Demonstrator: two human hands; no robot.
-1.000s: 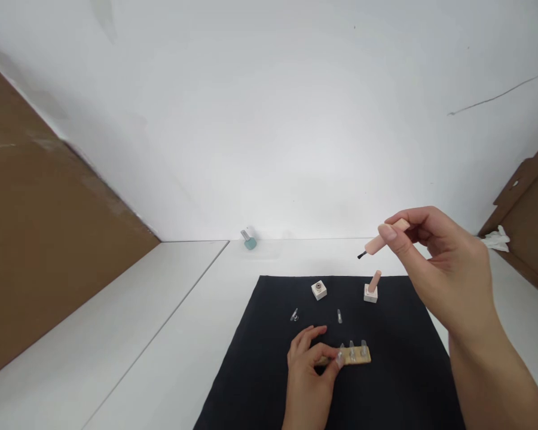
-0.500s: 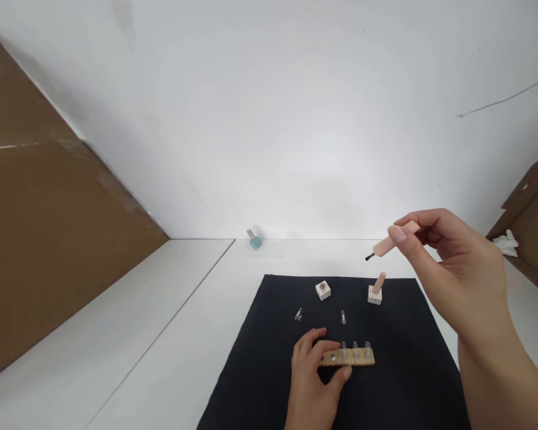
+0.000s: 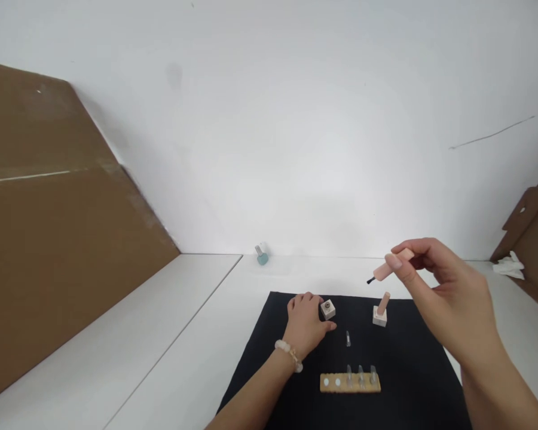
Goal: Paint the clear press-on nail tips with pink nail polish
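Observation:
My right hand pinches the pale pink cap of a nail polish, its dark brush pointing down and left in the air. My left hand has its fingers apart around the left side of an uncapped white nail polish bottle; whether they touch it I cannot tell. In front lies a wooden strip, with several clear nail tips standing on its right part and two white dots on its left. One loose clear nail tip lies on the black mat.
Another white nail polish bottle with a pink cap stands at the mat's right rear. A teal bottle is near the white back wall. Brown boards flank both sides, and a crumpled white tissue lies at the right.
My left hand has left the wooden strip and moved back to the uncapped bottle. My right hand still holds the brush cap in the air. The view has tilted up slightly.

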